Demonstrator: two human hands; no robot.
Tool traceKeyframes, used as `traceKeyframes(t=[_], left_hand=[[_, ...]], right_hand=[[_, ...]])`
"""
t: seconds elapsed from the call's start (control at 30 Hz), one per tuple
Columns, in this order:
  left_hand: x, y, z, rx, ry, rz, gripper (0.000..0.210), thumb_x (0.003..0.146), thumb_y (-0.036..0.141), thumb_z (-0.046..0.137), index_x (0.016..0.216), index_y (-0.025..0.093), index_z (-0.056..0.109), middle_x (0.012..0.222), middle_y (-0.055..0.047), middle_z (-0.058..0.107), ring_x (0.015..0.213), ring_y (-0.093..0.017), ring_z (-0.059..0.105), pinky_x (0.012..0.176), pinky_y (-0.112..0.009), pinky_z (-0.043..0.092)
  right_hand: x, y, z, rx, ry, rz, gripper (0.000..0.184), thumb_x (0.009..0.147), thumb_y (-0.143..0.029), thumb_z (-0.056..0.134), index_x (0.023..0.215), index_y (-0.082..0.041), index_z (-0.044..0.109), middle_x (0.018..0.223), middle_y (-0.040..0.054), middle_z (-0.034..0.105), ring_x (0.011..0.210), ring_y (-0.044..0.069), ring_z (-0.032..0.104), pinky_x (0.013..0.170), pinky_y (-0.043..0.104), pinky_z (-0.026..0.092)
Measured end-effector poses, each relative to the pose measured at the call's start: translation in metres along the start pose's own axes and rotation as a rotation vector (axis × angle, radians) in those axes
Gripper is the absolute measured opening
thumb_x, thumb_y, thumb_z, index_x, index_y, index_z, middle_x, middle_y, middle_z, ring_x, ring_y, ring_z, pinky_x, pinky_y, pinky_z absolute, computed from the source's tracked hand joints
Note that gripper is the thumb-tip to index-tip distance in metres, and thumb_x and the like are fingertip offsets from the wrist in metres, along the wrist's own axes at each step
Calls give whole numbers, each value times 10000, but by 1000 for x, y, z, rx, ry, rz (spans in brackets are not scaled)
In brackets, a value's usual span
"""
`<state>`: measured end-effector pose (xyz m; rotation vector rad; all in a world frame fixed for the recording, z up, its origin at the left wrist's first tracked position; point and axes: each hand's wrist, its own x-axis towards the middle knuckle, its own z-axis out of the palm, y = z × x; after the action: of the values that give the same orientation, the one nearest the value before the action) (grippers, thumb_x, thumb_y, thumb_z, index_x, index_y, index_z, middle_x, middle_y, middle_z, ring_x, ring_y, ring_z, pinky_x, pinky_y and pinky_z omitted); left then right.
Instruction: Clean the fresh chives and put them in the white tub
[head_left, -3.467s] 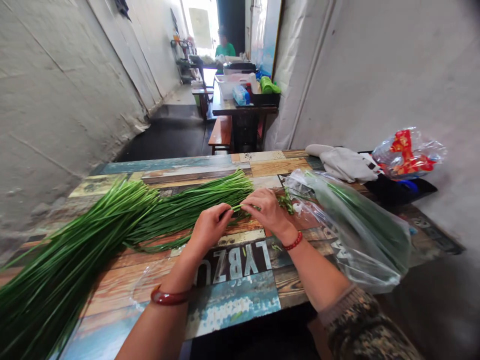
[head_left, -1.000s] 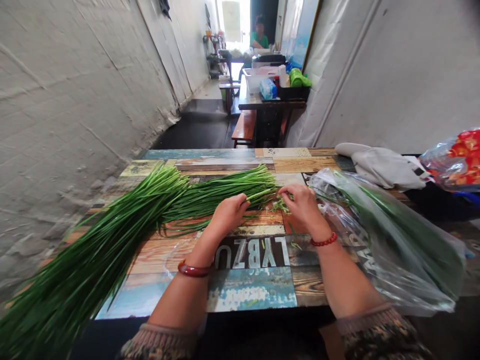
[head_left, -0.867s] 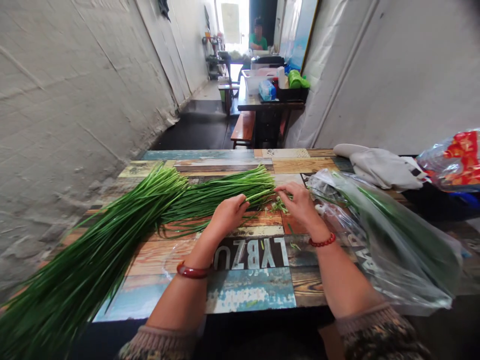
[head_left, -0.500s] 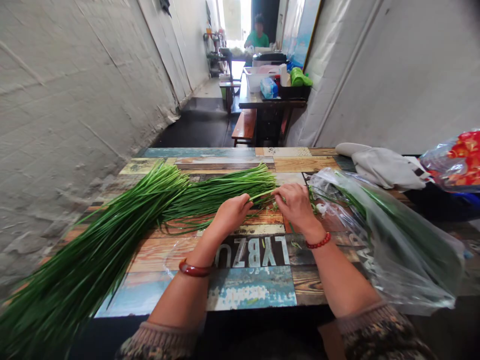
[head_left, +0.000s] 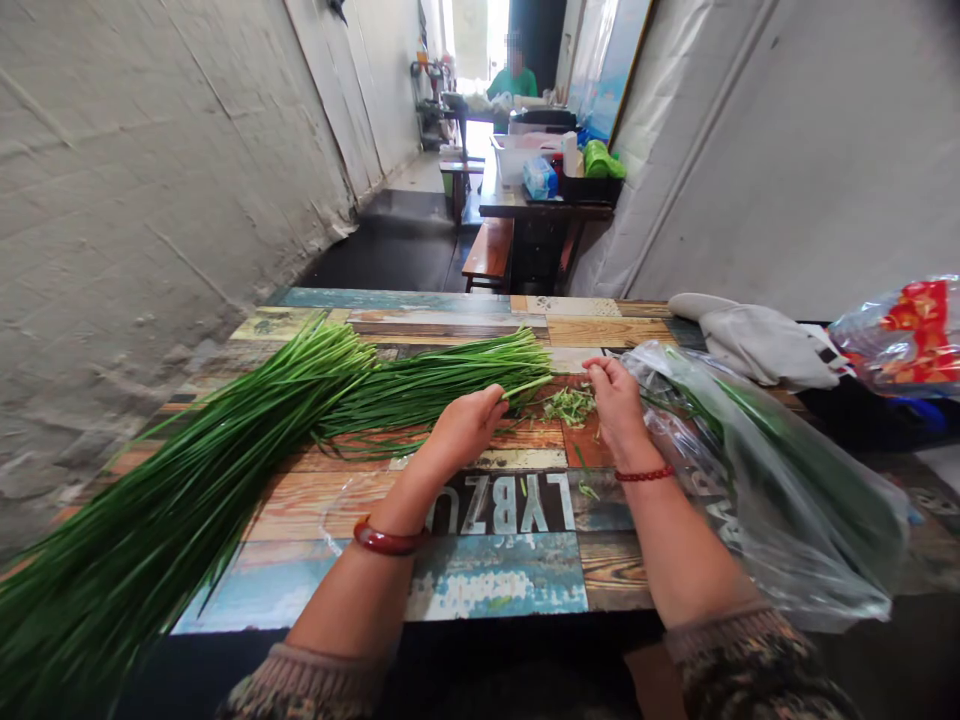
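Observation:
My left hand [head_left: 466, 425] is closed around a few garlic chives [head_left: 531, 386], their pale stem ends pointing right. To the right, my right hand [head_left: 616, 398] is raised a little, thumb and fingertips pressed together; whatever they pinch is too small to make out. Between the hands lies a small heap of trimmings [head_left: 570, 405]. Behind my left hand a smaller bunch of chives [head_left: 450, 375] rests on the table. A large bunch of chives [head_left: 225, 470] spreads across the left side, its leaves running over the near edge.
On the right of the patterned table [head_left: 495, 585] lies a clear plastic bag [head_left: 810, 500] with green leaves inside. Beyond it are a grey-white cloth item [head_left: 757, 335] and a red-printed package [head_left: 911, 335]. A person in green [head_left: 514, 82] is far behind another table [head_left: 517, 205].
My right hand has drawn away to the right from the chive stems, uncovering the trimmings. My left hand has stayed nearly in place, still holding the chives.

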<state>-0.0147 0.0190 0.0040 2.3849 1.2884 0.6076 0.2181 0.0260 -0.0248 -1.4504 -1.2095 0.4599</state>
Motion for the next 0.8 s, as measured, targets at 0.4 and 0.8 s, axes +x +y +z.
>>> traceKeyframes(t=[0.4,0.8], left_hand=[[4,-8,-8,-208,267,-155,95,873,238,437,827,199,509,700,22,557,645,-124,491,638,-237,374],[4,-11,5,-125,185,-105,282,930,352,469,905,177,688,838,-47,704,781,-167,604,705,-252,415]], right_hand=[[-18,-8,8,-614,-381,-466,129,887,-282,597,871,-262,723,1005,53,683,1013,242,533,878,404,376],[-22,-34,0,-601,-364,-515,99,898,-247,572,911,-247,670,1236,73,596,1138,247,522,966,420,359]])
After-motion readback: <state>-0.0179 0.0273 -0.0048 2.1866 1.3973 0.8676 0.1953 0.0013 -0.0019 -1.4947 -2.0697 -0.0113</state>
